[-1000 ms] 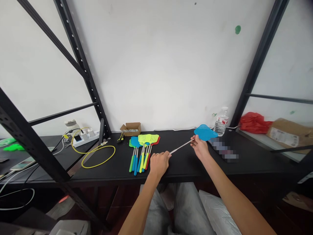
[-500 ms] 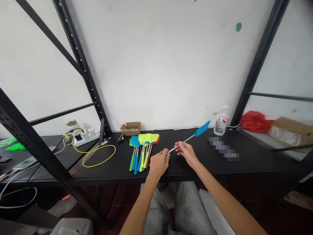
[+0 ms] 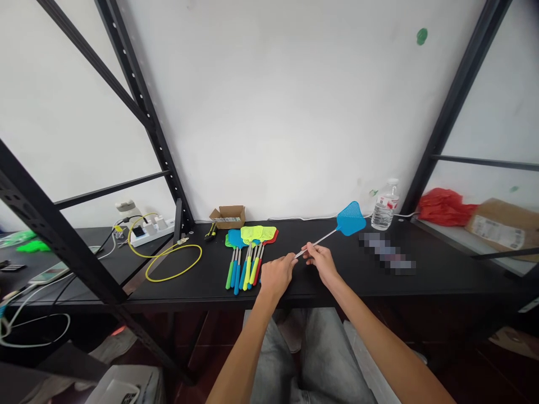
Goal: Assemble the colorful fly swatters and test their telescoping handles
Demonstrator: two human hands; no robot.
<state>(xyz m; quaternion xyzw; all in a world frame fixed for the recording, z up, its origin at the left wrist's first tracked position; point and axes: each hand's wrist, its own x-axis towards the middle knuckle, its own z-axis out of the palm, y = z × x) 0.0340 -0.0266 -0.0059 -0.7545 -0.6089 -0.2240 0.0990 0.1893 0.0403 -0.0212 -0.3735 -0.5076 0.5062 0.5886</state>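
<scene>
A blue fly swatter [image 3: 351, 219] is held slantwise above the black table, its perforated head up to the right and facing me. My left hand [image 3: 277, 276] is closed around the lower end, hiding the handle. Farther up, my right hand [image 3: 320, 261] pinches the thin metal shaft between thumb and fingers. Left of my hands lies a row of several fly swatters [image 3: 252, 233] in green, blue, yellow and red, heads toward the wall and handles toward me.
Behind the row stand an open cardboard box [image 3: 229, 217] and a yellow-black tool [image 3: 210, 232]. A yellow cable [image 3: 173, 279] loops at left near a power strip [image 3: 154, 233]. At right are a water bottle [image 3: 384, 206], a blurred item [image 3: 387, 252] and a black shelf post [image 3: 452, 118].
The blue swatter's head has turned from nearly edge-on to flat toward me. Both hands keep their hold on it, and the view has shifted slightly.
</scene>
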